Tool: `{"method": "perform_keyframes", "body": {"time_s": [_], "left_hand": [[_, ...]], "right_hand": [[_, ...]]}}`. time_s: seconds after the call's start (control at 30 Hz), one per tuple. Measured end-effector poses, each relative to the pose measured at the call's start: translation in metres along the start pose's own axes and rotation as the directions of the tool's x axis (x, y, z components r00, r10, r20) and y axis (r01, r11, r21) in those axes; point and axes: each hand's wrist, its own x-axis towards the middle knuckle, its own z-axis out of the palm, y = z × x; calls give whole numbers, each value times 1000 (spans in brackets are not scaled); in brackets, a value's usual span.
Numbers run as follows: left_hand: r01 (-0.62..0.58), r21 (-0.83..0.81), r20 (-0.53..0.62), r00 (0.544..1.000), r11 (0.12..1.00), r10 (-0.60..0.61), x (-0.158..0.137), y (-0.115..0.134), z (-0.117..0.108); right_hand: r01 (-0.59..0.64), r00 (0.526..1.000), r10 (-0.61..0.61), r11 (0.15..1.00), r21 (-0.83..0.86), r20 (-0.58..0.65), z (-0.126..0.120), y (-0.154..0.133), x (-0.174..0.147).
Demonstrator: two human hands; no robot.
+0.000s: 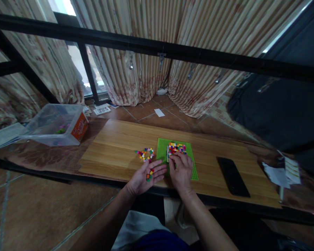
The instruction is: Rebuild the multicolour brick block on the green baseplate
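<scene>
My left hand (148,175) is palm up at the table's front edge, its fingers stretched out. Several small coloured toy bricks (149,175) lie loose in that palm. Over the green baseplate (161,144), my right hand (181,170) is bent down with thumb and fingertips drawn together. They are at the near left part of a multicoloured brick structure (177,146) on the plate; whatever they pinch is hidden. Left of the plate, a loose ring of small bricks (146,154) lies on the wooden board (120,139).
A black phone (232,176) lies right of the baseplate, with white papers (279,172) beyond it. At the far left stands a clear plastic box (54,122) with an orange label and a few pieces inside. A black metal rail (146,45) crosses before the curtains (151,21).
</scene>
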Motion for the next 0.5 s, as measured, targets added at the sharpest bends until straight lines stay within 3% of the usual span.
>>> {"method": "perform_keyframes", "body": {"time_s": [0.5], "left_hand": [[0,-50,-79,997,999,-4,-1,0,4]], "right_hand": [[52,999,-52,995,-82,1,-2,0,0]]}}
